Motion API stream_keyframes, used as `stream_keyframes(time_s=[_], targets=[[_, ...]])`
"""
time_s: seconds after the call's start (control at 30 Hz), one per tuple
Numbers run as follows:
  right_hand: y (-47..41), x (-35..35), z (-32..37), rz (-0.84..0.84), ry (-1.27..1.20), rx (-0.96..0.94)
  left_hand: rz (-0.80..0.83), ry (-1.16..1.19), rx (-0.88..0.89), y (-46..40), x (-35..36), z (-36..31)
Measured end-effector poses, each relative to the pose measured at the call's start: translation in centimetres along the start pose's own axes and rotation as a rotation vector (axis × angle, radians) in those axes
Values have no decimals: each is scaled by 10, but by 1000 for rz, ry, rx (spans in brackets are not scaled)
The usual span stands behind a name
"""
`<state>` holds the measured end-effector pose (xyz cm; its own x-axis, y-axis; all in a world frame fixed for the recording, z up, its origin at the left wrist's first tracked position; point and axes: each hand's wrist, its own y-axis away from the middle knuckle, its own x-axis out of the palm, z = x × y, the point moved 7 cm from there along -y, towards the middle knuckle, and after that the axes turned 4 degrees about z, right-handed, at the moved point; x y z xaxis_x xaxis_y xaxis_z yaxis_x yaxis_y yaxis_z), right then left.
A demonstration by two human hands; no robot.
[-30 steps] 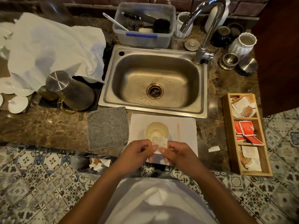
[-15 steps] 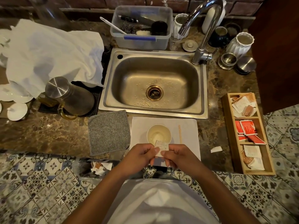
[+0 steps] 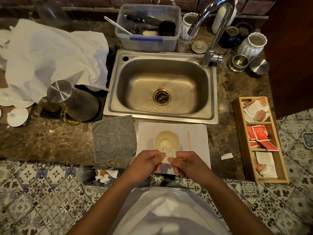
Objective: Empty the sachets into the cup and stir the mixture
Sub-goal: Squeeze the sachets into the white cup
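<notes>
Both hands pinch sachet by cup; stick rt.

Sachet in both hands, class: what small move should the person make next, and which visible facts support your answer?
Probably tilt the sachet over the cup and pour. The left hand and right hand pinch it together just at the cup's near rim. The wooden stirrer lies untouched on the white mat beside the cup, so stirring comes later. Whether the sachet is fully torn open is unclear.
</notes>
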<state>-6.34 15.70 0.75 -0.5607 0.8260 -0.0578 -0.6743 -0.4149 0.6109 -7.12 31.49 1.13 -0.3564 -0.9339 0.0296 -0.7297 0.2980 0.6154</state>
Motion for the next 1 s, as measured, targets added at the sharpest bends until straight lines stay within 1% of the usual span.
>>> stream_keyframes(time_s=[0.2, 0.6, 1.0], targets=[[-1, 1, 2, 4, 19, -12, -15, -12, -15, 0, -3, 2], [0, -2, 0, -8, -24, -11, -27, -43, 1, -1, -3, 0], [2, -1, 4, -12, -94, -3, -39, 8, 6, 1, -3, -2]])
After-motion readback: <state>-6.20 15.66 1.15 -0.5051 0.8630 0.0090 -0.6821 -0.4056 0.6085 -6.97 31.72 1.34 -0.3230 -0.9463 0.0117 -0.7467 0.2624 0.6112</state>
